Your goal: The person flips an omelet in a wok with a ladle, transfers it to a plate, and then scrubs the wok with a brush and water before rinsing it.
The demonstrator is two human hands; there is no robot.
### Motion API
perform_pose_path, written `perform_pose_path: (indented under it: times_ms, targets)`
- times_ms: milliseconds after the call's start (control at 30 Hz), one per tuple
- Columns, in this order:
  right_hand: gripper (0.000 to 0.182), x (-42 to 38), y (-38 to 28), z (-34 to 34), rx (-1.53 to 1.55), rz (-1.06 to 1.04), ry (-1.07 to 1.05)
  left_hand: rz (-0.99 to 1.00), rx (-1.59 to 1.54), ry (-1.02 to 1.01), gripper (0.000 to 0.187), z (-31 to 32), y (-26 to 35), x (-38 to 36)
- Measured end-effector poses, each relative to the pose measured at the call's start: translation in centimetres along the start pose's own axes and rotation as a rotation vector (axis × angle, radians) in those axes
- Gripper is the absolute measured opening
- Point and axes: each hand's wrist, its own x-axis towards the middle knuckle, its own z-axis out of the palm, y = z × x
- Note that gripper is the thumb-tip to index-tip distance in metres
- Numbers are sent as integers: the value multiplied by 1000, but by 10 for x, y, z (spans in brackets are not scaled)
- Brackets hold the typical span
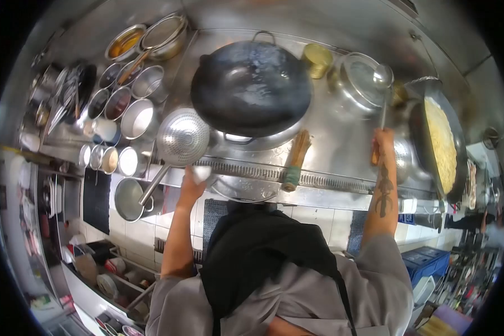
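My right hand (383, 141) is closed around the handle of a metal ladle (384, 78), its bowl raised over a steel pot with a strainer (361, 81). At the front edge of the stove, my left hand (190, 189) is closed on a small white bundle that looks like a folded cloth (202, 173). Just beside that hand lies a big perforated skimmer (183, 137), its handle sticking out past the edge. A dark wok (252, 87) sits on the burner ahead, with whitish steam or glare over its inside. Between my hands rests a bamboo wok brush (297, 161).
Several metal seasoning pots (137, 119) stand at the left, near a bowl of orange liquid (125, 43). On the right, a large wok holds yellow food (439, 145). A yellowish tin (317, 59) stands behind. Below the left edge hangs a steel pot (130, 200).
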Motion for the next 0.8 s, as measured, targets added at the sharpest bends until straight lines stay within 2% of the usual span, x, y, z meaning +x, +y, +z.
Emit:
perform_pose_path:
  times_ms: [67, 167, 200, 267, 300, 367, 400, 467, 500, 567, 667, 800]
  targets:
    - [14, 13, 0, 4, -88, -47, 44, -53, -218, -73, 78, -2, 18, 4]
    - [11, 9, -10, 4, -163, -72, -6, -196, -624, -81, 66, 11, -1, 17]
    - [9, 9, -15, 0, -70, -5, -101, -254, -820, -67, 58, 11, 4, 15]
    - [8, 10, -22, -11, 115, 132, -289, -330, -1003, -148, 52, -5, 24, 8]
    - [11, 12, -20, -15, 407, 208, -411, -369, -1094, -190, 49, -9, 29, 6]
    - [18, 15, -15, -22, 996, 355, -649, -410, -1107, -235, 45, -10, 21, 6]
    - [20, 5, -18, -25, 1054, 340, -684, -431, -1113, -258, 44, -10, 18, 6]
    - [26, -35, -30, -33, 1166, 307, -756, -506, -1202, -170, 45, -4, 19, 8]
    - [28, -50, -32, -36, 1248, 330, -838, -546, -1248, -123, 46, 0, 20, 8]
    - [34, -82, -32, -40, 1411, 385, -1004, -554, -1262, -156, 49, 0, 29, 5]
    - [41, -143, -42, -39, 1467, 387, -1015, -592, -1275, -205, 55, 2, 38, 6]
    - [42, -201, -47, -33, 1385, 444, -1009, -627, -1272, -212, 61, 6, 47, 11]
